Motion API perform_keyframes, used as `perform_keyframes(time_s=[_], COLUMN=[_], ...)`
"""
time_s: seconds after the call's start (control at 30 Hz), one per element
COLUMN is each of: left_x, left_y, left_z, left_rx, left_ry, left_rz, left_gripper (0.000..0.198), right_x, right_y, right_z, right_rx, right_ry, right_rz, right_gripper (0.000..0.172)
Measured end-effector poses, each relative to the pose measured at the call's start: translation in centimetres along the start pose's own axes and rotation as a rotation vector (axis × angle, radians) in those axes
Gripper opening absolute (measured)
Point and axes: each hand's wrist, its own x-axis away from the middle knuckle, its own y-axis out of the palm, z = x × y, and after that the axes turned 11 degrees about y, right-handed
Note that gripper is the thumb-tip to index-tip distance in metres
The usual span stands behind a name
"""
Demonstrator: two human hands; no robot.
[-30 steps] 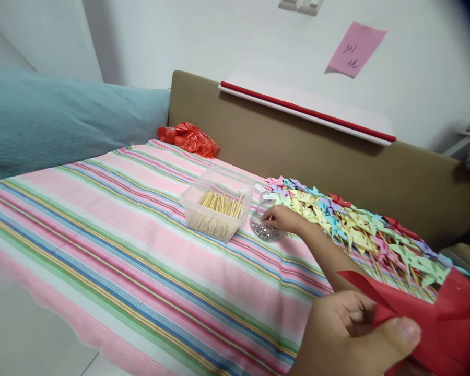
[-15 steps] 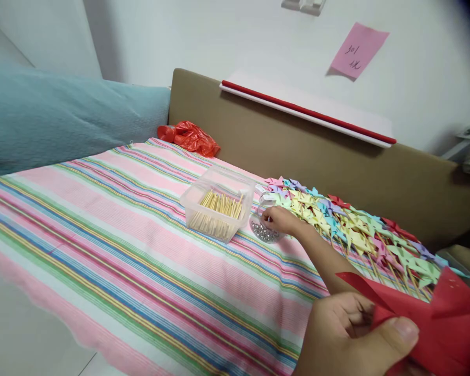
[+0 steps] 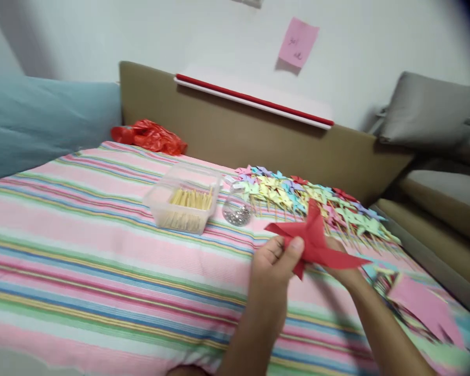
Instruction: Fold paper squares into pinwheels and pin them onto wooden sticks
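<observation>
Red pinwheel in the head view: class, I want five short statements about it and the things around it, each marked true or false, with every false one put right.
1. The left hand holds the red pinwheel. True.
2. The clear box is full of paper. False: the clear box holds thin sticks.
3. The red plastic bag lies by the brown board. True.
4. The pink note lies on the striped cloth. False: the pink note is on the wall.
5. The multicoloured pinwheels appear to the right of the clear box. True.
</observation>
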Motion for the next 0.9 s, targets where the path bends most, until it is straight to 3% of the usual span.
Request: perform_keyframes(time_s=[0.13, 0.3, 0.47, 0.63, 0.77, 0.9], left_x=[-0.6, -1.5, -2.0, -2.4, -2.4, -2.1], left_y=[0.3, 0.0, -0.6, -0.4, -0.2, -0.4], left_z=[0.1, 0.0, 0.1, -0.5, -1.3, -1.8], left_rx=[-0.062, -0.138, -0.226, -0.29, -0.347, -0.44], left_ry=[0.031, 0.108, 0.156, 0.121, 0.104, 0.084], left_rz=[-0.002, 0.067, 0.1, 0.108, 0.102, 0.089], left_gripper=[0.02, 0.026, 0.025, 0.027, 0.032, 0.033], right_x=[4.8, 5.1, 7.5, 10.8, 10.8, 10.4], right_y=[-2.1, -2.2, -2.5, -0.9, 0.1, 0.3], right_z=[5.5, 8.4, 7.2, 5.3, 4.9, 4.5], right_rx=[0.007, -0.004, 0.091, 0.336, 0.603, 0.548], right_ry=[0.107, 0.199, 0.154, 0.041, 0.022, 0.052], right_rz=[-0.129, -0.076, 0.069, 0.041, 0.014, 0.017], right_gripper=[0.025, 0.029, 0.029, 0.042, 0.047, 0.045])
